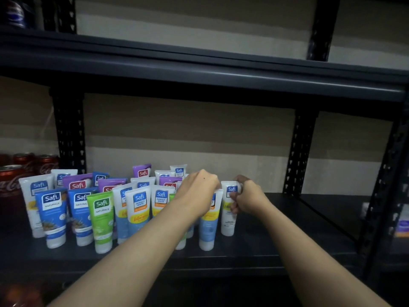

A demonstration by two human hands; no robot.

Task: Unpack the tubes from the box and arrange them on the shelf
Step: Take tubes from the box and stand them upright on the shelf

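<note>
As rows of Safi tubes (139,209) stand cap-down on the dark shelf (287,247), a person's right hand (250,200) pinches the white tube (229,218) at the right end. The left hand (199,191) covers the top of the neighbouring tube (208,231), its grip hidden.

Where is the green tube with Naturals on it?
In the head view, the green tube stands in the front row, left of centre, between a blue tube and a white-topped tube.
</note>
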